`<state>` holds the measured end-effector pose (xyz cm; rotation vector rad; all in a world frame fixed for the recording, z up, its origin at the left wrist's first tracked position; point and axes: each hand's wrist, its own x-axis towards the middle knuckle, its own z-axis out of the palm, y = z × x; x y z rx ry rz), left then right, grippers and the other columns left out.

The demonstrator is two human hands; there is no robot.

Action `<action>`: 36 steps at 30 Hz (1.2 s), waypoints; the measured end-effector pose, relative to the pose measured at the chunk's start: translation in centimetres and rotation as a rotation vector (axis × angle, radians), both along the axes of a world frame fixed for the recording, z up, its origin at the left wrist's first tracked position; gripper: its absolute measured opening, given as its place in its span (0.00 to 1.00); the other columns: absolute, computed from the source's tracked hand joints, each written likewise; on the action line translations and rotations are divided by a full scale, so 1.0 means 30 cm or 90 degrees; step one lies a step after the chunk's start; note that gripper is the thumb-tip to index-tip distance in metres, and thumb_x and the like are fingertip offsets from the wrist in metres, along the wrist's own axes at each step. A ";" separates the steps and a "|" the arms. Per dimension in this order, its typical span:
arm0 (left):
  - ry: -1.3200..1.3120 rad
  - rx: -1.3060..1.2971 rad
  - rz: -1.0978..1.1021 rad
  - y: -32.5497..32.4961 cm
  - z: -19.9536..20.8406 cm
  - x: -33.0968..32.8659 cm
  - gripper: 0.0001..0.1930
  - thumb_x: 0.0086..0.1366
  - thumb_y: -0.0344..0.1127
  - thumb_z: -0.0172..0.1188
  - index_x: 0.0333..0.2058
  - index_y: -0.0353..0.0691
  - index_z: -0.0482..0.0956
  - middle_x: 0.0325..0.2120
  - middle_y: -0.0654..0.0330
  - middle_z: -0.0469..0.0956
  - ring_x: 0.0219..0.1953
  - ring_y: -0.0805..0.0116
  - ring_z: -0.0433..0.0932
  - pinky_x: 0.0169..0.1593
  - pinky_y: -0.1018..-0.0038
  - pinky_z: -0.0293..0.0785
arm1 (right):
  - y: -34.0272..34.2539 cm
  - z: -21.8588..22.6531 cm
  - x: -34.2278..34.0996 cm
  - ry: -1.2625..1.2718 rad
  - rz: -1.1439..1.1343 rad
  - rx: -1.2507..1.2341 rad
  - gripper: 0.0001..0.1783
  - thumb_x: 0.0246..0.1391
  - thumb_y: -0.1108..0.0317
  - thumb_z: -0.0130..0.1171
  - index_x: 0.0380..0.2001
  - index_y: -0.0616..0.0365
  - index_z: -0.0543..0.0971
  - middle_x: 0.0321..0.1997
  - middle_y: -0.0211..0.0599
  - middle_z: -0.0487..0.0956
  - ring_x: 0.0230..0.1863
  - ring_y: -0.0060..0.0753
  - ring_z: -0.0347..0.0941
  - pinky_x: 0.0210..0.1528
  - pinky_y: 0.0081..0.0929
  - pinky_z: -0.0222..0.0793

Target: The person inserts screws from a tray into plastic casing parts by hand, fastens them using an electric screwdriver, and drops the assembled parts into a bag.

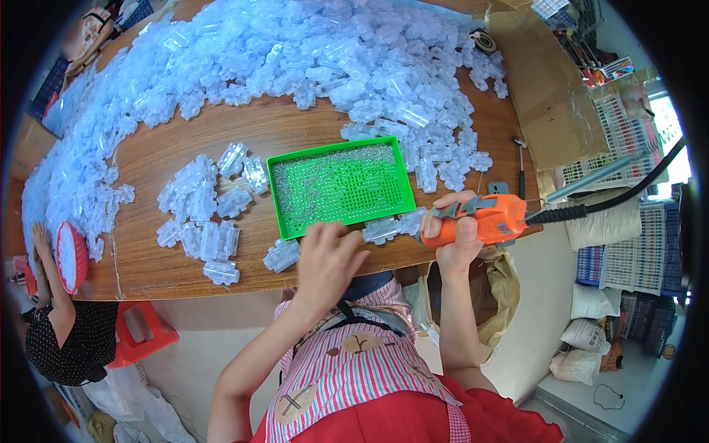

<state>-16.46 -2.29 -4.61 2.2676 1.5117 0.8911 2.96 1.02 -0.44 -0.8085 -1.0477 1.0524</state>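
My right hand [458, 235] is wrapped round an orange electric screwdriver [484, 221] near the front edge of the table. The tool lies nearly level, its black cord running off to the right. My left hand [329, 264] is over the near rim of a green perforated tray [343, 220], fingers curled together; what they hold, if anything, is hidden. Many small silvery metal pieces, apparently screws, cover much of the tray's floor. A clear plastic part [281, 255] lies just left of my left hand, and more clear parts [382, 230] lie between my hands.
A large heap of clear plastic parts [295, 52] spans the far side and left of the wooden table [288, 125]. A smaller group [193, 192] sits left of the tray. A hammer [521, 170] lies right. Another person [66, 336] works at the left beside a red basket [72, 258].
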 end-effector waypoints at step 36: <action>-0.841 -0.788 0.195 -0.323 -0.155 -0.112 0.20 0.64 0.41 0.61 0.48 0.36 0.68 0.37 0.63 0.75 0.36 0.80 0.75 0.37 0.82 0.76 | -0.122 -0.071 -0.252 0.020 0.263 -0.053 0.41 0.45 0.28 0.56 0.36 0.63 0.71 0.17 0.31 0.70 0.19 0.28 0.68 0.23 0.27 0.67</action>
